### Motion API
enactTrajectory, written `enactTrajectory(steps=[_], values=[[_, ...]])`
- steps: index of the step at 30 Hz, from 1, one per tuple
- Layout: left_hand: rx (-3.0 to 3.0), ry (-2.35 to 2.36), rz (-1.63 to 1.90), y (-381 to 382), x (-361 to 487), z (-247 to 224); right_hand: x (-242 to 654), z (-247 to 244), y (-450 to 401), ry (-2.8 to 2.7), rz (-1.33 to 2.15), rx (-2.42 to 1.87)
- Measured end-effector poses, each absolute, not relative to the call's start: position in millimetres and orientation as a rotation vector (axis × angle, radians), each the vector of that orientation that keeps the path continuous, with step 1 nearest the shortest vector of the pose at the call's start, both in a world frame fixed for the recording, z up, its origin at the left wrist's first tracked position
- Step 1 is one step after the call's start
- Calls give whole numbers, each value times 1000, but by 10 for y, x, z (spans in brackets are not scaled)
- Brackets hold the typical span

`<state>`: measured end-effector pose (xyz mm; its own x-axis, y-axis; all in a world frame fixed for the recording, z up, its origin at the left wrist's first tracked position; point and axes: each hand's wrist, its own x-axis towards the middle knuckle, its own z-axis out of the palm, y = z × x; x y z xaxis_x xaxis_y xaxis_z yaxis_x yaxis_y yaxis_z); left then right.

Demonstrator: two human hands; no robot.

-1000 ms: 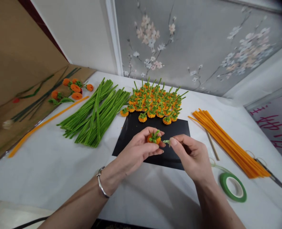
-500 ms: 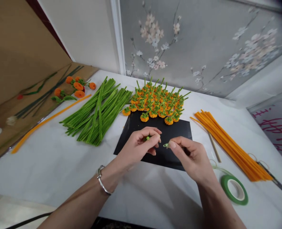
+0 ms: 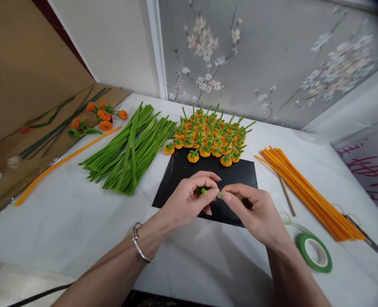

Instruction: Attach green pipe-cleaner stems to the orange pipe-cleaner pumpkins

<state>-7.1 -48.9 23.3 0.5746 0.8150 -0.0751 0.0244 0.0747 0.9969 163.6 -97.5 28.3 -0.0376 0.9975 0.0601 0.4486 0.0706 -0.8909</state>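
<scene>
Above the black mat (image 3: 166, 192), my left hand (image 3: 189, 200) is closed on a short green pipe-cleaner piece (image 3: 204, 191), most of it hidden by the fingers. My right hand (image 3: 253, 209) pinches a small pale green strip (image 3: 220, 195) that looks like floral tape. Thumb and fingertips of both hands meet or nearly meet at this strip. To the right of my right wrist lies a roll of green floral tape (image 3: 326, 256) with a loose strand running toward the wrist.
Orange pipe-cleaner flowers (image 3: 208, 136) with green stems stand behind the mat. Green pipe cleaners (image 3: 128, 157) lie left, orange ones (image 3: 313, 196) right, near scissors (image 3: 368, 241) and a thin stick (image 3: 287, 196). Finished orange flowers (image 3: 104, 116) and a single orange pipe cleaner (image 3: 64, 160) lie far left.
My right hand has moved slightly left, bringing the pale strip up to my left fingertips. My left hand has turned a little, so more of the green piece shows.
</scene>
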Motion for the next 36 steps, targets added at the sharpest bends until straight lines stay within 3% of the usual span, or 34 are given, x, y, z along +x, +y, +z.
enactTrajectory(steps=[10,19,36], values=[[1070,699,580,-483,-95,176,1683,290,-977,-1545,851,-1498],[1178,660,666,-516,-46,210,1678,265,-979,-1539,605,-1557],[1572,773,744,-507,-61,204,1632,264,-1012,-1786,704,-1407]])
